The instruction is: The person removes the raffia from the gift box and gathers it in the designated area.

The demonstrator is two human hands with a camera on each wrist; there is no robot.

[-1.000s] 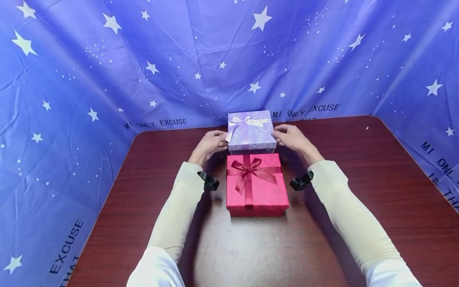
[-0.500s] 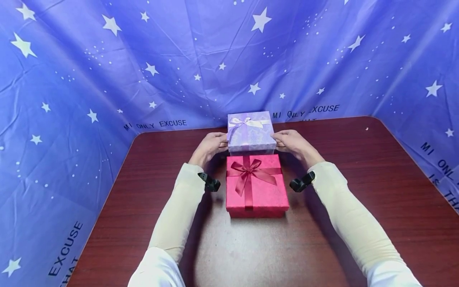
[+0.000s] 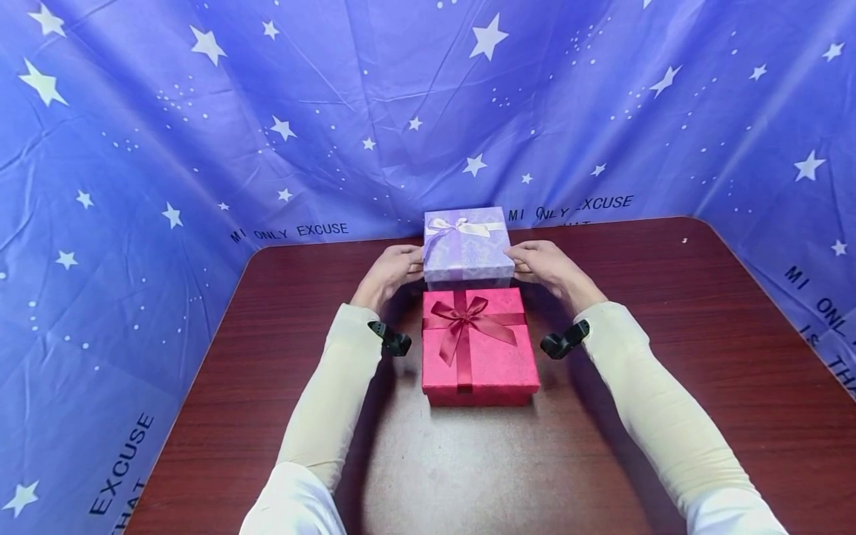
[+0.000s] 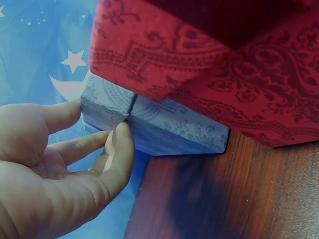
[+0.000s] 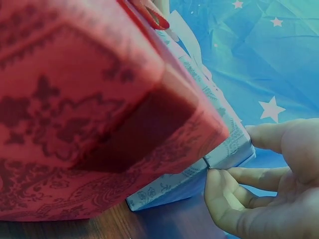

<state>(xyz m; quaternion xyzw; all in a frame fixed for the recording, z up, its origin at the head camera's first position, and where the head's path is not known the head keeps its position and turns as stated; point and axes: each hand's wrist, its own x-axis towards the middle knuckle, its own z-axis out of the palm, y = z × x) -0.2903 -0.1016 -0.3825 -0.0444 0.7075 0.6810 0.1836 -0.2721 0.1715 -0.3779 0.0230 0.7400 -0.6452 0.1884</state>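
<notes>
A lavender patterned gift box (image 3: 468,260) with a pale ribbon bow sits at the back of the table. At its left side, my left hand (image 3: 392,269) pinches the lid, thumb on the lid's face and bent fingertips at its lower edge. The right hand (image 3: 548,269) grips the opposite side in a similar way. In the right wrist view, its fingers (image 5: 219,191) meet the lid's rim. Directly in front stands a larger red gift box (image 3: 498,364) with a dark red bow. It covers part of the lavender box in both wrist views.
The brown wooden table (image 3: 267,371) extends to both sides of the boxes. A blue star-printed cloth (image 3: 374,89) hangs behind and around it. Black wrist cameras (image 3: 390,339) sit beside the red box.
The right fingers have shifted slightly lower along the lavender lid. The ribbon tail near the left hand no longer sticks out past the edge. The red box stays put.
</notes>
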